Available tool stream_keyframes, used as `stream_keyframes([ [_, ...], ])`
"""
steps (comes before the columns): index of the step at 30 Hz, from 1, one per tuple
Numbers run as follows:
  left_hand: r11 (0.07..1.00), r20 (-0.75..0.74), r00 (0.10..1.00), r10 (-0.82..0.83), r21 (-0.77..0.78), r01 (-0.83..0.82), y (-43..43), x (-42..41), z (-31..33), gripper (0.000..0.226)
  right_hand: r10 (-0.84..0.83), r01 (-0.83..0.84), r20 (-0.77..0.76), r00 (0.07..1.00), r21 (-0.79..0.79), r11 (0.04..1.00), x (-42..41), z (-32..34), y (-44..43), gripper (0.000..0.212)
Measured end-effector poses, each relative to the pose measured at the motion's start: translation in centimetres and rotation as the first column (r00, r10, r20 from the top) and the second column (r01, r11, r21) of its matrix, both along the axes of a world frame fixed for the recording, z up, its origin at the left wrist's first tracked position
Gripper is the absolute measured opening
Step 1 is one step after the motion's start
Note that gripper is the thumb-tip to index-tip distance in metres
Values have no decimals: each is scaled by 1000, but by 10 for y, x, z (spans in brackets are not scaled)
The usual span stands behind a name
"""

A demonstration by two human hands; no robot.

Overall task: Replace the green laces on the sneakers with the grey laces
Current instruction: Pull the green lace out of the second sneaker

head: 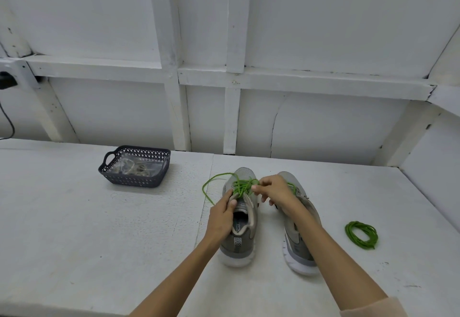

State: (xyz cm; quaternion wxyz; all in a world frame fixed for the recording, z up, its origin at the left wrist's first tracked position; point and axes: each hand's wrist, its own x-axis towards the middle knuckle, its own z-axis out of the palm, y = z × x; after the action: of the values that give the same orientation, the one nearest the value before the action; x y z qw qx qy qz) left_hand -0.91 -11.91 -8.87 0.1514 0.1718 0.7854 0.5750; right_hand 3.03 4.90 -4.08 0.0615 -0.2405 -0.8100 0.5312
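Two sneakers stand side by side near the middle of the tabletop, heels toward you and toes toward the far edge, so each shoe's long axis runs straight away from you. Your left hand grips the left sneaker at the collar, thumb at the mouth of the shoe and fingers down its outer side, and seems to be steadying it. Your right hand reaches in from over the right sneaker and pinches the green lace at the crossings just beyond the tongue.

That pinch is what counts. The crossings lie across the shoe, and your right hand meets them from the right, so a pull toward the right would likely draw the lace sideways out of its eyelets. One free end already loops out onto the tabletop on the shoe's left side; the lace is not yet out. A bit of green also shows past your right hand on the right sneaker, but I cannot tell how much is threaded there.

A coiled green lace lies well apart toward the right edge. The grey laces sit in the dark basket near the far edge, on your left, nearer your left hand.
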Motion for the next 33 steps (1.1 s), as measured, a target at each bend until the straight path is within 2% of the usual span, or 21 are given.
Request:
stream_keyframes([
  [2,1000,0,1000,-1,0,1,0,0,0,41,-152,145,-93,984,-80,986,-2,1,4,20],
  [3,1000,0,1000,0,1,0,0,0,0,41,-181,167,-98,979,-140,976,-3,3,5,18],
  [5,1000,-7,1000,5,-6,-5,0,0,0,41,-103,97,-19,994,-214,972,0,7,3,22],
  [8,1000,-15,1000,5,-13,-5,0,0,1,41,87,-62,138,987,-173,983,4,6,-4,22],
  [10,1000,-21,1000,1,-12,-1,0,1,1,41,89,-76,109,990,-119,990,2,3,-5,13],
  [12,1000,-19,1000,3,-9,-3,0,1,1,41,-55,54,-7,998,-111,992,-3,0,-6,11],
  [14,1000,-13,1000,5,-3,-5,-1,1,1,41,-261,231,-115,958,-224,947,-5,0,-2,15],
  [15,1000,-11,1000,6,-3,-6,-1,1,1,41,-297,256,-121,947,-276,927,-6,0,-1,17],
  [16,1000,-12,1000,7,-4,-7,-1,1,1,41,-262,227,-93,961,-283,932,-4,1,-1,21],
  [19,1000,-14,1000,9,0,-9,0,1,0,41,-3,19,78,997,-204,979,3,0,-7,34],
  [21,1000,-12,1000,7,3,-7,0,1,1,41,63,-47,91,994,-173,984,3,-3,-9,28],
  [23,1000,-18,1000,4,5,-4,0,1,2,41,-4,5,4,1000,-152,988,1,-4,-10,16],
  [24,1000,-23,1000,3,5,-3,0,2,2,40,-96,85,-60,994,-157,984,-1,-5,-10,16],
  [26,1000,-26,1000,5,6,-5,0,2,2,40,-341,290,-174,924,-265,920,-7,-6,-6,21],
  [27,1000,-24,1000,6,5,-5,0,2,2,40,-417,339,-194,888,-334,879,-9,-6,-4,21],
  [28,1000,-22,1000,7,3,-7,0,2,2,40,-415,330,-185,891,-365,871,-8,-5,-4,20],
  [29,1000,-21,1000,8,0,-8,0,2,1,40,-338,272,-145,930,-348,897,-6,-3,-6,20],
  [31,1000,-15,1000,12,0,-11,1,1,0,40,-76,74,5,997,-257,964,1,-1,-10,24],
  [32,1000,-12,1000,13,1,-13,1,1,0,40,14,-2,50,999,-232,973,4,-2,-12,23],
  [33,1000,-10,1000,14,-1,-14,1,1,0,40,32,-22,39,999,-230,973,4,-3,-12,19],
])
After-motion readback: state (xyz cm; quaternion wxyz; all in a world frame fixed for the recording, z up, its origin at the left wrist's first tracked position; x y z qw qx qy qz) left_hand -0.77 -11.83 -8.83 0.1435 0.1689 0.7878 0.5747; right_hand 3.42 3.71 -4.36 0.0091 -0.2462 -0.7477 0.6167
